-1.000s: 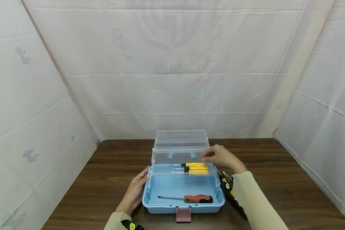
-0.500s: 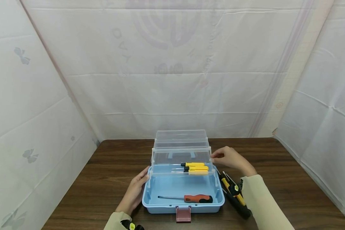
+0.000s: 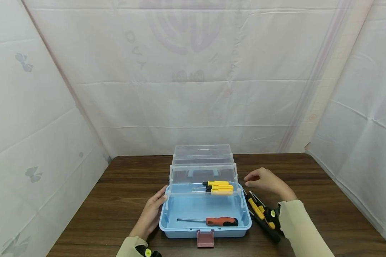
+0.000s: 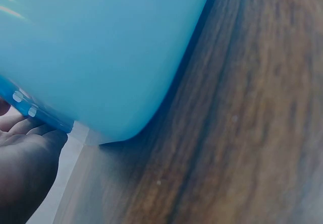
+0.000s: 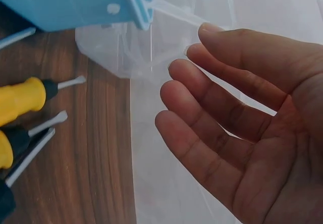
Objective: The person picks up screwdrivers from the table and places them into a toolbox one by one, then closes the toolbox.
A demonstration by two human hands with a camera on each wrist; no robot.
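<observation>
A light blue toolbox (image 3: 204,228) stands open on the wooden table (image 3: 308,192), its clear lid and clear upper tray (image 3: 203,175) raised behind. Yellow-handled screwdrivers (image 3: 218,187) lie in the tray. A red-and-black screwdriver (image 3: 221,222) lies in the blue base. My left hand (image 3: 152,210) rests flat against the box's left side (image 4: 101,72), fingers straight. My right hand (image 3: 266,181) hovers empty just right of the tray, fingers relaxed (image 5: 217,133). Several black-and-yellow screwdrivers (image 3: 263,215) lie on the table under the right forearm (image 5: 25,103).
White cloth walls (image 3: 193,78) close in the table at the back and on both sides. A pink latch (image 3: 205,239) hangs at the toolbox front. Bare wood shows to the right of the loose screwdrivers and left of the box.
My right hand has drawn away from the clear tray, moving right and down, and now holds nothing. The left hand and the toolbox have stayed put.
</observation>
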